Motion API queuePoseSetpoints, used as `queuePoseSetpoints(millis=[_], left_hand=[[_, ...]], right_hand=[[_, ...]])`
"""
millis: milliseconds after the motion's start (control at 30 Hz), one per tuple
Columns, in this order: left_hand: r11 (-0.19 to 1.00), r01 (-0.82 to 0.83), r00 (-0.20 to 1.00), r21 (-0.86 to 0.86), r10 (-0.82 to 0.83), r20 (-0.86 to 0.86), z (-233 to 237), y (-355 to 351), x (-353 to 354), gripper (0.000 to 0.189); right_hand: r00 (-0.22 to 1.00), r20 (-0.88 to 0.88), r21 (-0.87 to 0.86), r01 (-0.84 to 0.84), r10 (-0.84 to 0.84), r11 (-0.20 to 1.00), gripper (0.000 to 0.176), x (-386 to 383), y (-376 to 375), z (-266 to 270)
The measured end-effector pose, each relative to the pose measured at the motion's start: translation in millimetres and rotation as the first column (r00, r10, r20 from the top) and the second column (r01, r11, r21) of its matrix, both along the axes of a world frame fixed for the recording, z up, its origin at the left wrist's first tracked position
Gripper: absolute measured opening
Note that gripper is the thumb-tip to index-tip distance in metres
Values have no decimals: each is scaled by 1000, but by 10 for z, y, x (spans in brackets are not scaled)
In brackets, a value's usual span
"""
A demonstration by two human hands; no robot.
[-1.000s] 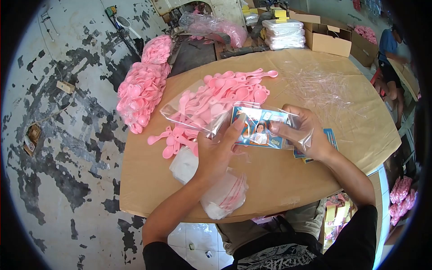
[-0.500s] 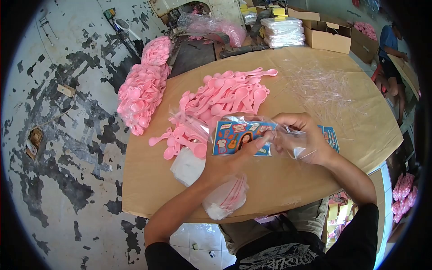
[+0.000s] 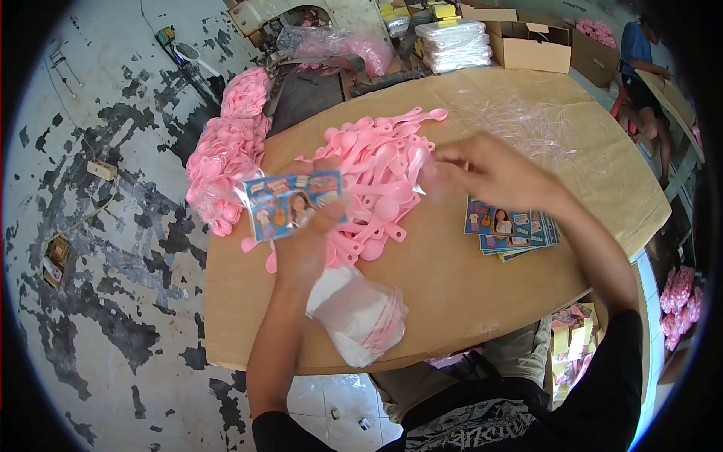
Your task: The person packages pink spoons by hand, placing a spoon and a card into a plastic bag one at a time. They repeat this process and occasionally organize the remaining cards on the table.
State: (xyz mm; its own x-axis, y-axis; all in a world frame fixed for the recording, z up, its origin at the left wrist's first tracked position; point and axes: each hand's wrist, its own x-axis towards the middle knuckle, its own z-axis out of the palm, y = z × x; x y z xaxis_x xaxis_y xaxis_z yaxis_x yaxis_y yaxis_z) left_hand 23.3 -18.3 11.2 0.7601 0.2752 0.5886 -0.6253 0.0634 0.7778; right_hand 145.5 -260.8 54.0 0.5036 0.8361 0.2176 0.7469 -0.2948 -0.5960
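Note:
My left hand point(image 3: 305, 245) pinches a blue printed card point(image 3: 295, 205) in a clear plastic sleeve, held up over the left side of the pink spoon pile point(image 3: 369, 169). Blurred by motion, my right hand point(image 3: 501, 173) is at the pile's right edge, fingers pinched on what looks like a thin clear plastic strip point(image 3: 419, 187). Below that hand lies a stack of blue printed cards point(image 3: 512, 230). Near my left forearm rests a stack of clear plastic sleeves point(image 3: 358, 313) with pinkish edges.
Bulging bags of pink spoons point(image 3: 226, 154) stand at the table's left edge. Loose clear strips point(image 3: 527, 132) are scattered at the far right. Behind the brown-covered table point(image 3: 452, 301) are packs of plastic sleeves point(image 3: 452, 45) and a cardboard box point(image 3: 535, 53). Another person point(image 3: 640, 75) sits at the far right.
The sleeved card has moved left with my left hand. My right hand has come away from it and up, uncovering the card stack. The view has shifted slightly.

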Motion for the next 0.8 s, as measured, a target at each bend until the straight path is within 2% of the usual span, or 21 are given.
queuePoseSetpoints(millis=[33, 67, 133, 200, 300, 367, 433, 533, 633, 733, 800], left_hand=[[997, -48, 999, -60, 47, -21, 13, 40, 36, 50], [996, -52, 998, -69, 50, -30, 9, 70, 62, 49], [994, -58, 998, -91, 54, -44, -17, 120, 121, 48], [998, -59, 997, -38, 57, -53, -52, 150, 146, 48], [999, -51, 997, -10, 51, -59, -47, 150, 131, 47], [999, -45, 997, 2, 45, -66, -37, 144, 128, 47], [999, -43, 996, 11, 44, -76, -41, 148, 126, 46], [995, -62, 992, 80, 71, -108, -34, 170, 121, 46], [997, -11, 994, 74, 19, -105, -25, 160, 121, 46], [999, 27, 998, 21, -26, -57, -16, 97, 114, 43], [998, -3, 999, 61, 7, -53, -12, 111, 116, 43]], right_hand=[[971, 237, 9, 30, -32, 999, 21, 215, 44, -60], [884, 462, 26, 59, -65, 998, 21, 481, 112, -182], [852, 520, -82, 127, -67, 988, 24, 992, 256, -278], [807, 590, -106, 110, -27, 988, 31, 1544, 420, -489], [847, 531, -202, 144, -15, 969, 32, 1741, 642, -621], [828, 561, -285, 181, 11, 941, 30, 1733, 743, -659], [804, 591, -434, 255, 59, 864, 30, 1695, 840, -610], [878, 478, -486, 263, 2, 833, 29, 1674, 846, -639], [755, 629, -298, 456, -186, 839, 27, 1673, 822, -841], [730, 666, -313, 457, -151, 832, 34, 1746, 845, -859], [686, 722, -367, 490, -90, 791, 34, 1783, 848, -784]])
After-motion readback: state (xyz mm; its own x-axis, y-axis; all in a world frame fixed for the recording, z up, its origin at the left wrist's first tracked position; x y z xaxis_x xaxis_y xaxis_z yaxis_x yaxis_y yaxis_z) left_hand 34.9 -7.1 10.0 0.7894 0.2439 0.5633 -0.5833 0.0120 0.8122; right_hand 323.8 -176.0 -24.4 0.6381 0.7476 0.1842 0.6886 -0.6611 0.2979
